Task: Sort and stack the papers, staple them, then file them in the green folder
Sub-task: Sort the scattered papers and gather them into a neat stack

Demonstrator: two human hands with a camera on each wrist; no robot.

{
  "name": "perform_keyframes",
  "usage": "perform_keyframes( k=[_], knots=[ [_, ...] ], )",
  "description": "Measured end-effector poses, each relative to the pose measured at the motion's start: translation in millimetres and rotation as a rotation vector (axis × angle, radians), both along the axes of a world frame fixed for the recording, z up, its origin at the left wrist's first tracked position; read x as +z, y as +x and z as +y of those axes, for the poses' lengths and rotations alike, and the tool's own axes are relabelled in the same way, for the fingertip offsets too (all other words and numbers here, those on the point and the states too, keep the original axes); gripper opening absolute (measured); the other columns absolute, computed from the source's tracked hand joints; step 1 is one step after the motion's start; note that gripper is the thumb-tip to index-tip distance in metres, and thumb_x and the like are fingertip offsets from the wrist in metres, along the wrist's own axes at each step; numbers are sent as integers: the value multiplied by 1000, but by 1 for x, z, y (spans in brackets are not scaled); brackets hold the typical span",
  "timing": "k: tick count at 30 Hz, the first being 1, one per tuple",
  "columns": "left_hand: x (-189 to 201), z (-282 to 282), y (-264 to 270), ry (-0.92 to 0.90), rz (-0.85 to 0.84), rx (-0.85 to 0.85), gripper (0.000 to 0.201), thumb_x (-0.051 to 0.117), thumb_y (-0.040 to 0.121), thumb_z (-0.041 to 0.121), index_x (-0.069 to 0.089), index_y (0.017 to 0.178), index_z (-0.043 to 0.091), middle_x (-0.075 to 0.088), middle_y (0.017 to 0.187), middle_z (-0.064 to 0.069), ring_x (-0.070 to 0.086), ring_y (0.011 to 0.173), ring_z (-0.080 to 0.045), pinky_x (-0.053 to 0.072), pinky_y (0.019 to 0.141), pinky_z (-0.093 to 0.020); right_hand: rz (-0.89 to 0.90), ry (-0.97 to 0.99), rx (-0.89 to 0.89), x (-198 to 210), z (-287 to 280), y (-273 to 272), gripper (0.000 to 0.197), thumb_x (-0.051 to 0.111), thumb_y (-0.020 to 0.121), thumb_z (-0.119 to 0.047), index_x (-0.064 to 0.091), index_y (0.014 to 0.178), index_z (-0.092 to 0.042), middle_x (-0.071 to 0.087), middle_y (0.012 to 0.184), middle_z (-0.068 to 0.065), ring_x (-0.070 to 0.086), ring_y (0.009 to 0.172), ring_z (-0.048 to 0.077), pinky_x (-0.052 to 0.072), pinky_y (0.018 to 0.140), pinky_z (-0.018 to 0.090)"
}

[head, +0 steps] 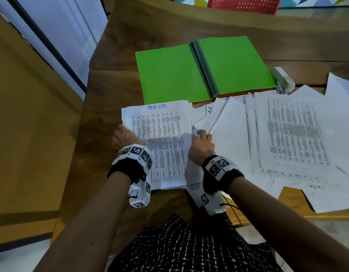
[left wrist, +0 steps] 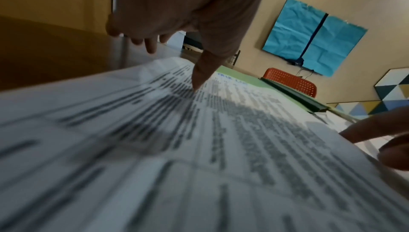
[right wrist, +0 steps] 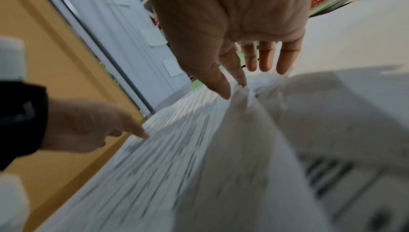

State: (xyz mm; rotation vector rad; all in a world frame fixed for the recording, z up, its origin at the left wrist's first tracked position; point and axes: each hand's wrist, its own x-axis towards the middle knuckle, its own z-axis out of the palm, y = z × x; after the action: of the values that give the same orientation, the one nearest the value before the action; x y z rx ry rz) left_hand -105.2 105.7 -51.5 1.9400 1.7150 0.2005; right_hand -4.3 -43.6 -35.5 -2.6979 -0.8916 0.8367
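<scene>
So a dark wood-grain worktop (head: 114,79) is seen from above, with a bright green folder (head: 201,69) laid flat and open on it, two smooth matte panels joined by a darker ribbed spine down the middle. Just in front of the folder, a printed sheet (head: 160,138) packed with small tabular text and headed in blue handwriting is laid on a thin stack, its top edge touching the folder's near edge. The sheet's left edge is pressed down by the left hand (head: 126,137); from the left wrist view one straight fingertip is planted on the print while the other fingers are held loosely spread above the paper. The right edge is pinched by the right hand (head: 201,146), thumb and forefinger pressed together on a crumpled, lifted fold of thin white paper, the remaining three fingers left straight and relaxed. To the right, loose papers (head: 287,134) are fanned out in overlapping layers, some blank-side up, some printed, corners sticking out at odd angles. A pale grey-green stapler (head: 283,79), blocky with rounded ends, is parked just beside the folder's right edge, at the far edge of the loose papers. A red perforated plastic chair (head: 242,2) is glimpsed at the far side.
</scene>
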Motion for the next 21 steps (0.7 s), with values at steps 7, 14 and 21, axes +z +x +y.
perform_keyframes(
  k=[7, 14, 21],
  knots=[
    [21, -31, 59, -27, 1, -237, 58, 61, 79, 8, 41, 134, 8, 38, 140, -18, 31, 133, -34, 33, 107, -44, -157, -15, -338, 10, -60, 86, 62, 55, 84, -25, 30, 139, -11, 23, 149, 13, 21, 136, 37, 27, 108, 50],
    [12, -115, 130, -226, 16, -522, 62, 71, 78, 28, 47, 130, 1, 42, 138, -19, 42, 128, -34, 40, 106, -43, -56, -148, -449, -5, -126, 123, 81, 66, 79, -29, 16, 140, -10, 14, 152, 16, 19, 138, 39, 27, 109, 52],
    [2, -169, 153, -174, 201, -450, 80, 75, 71, 39, 36, 131, 3, 28, 139, -17, 29, 129, -37, 37, 100, -48, 49, 113, -487, -9, -160, 164, 45, 59, 85, -8, 42, 125, 1, 36, 134, 22, 50, 115, 38, 44, 84, 31]
  ],
)
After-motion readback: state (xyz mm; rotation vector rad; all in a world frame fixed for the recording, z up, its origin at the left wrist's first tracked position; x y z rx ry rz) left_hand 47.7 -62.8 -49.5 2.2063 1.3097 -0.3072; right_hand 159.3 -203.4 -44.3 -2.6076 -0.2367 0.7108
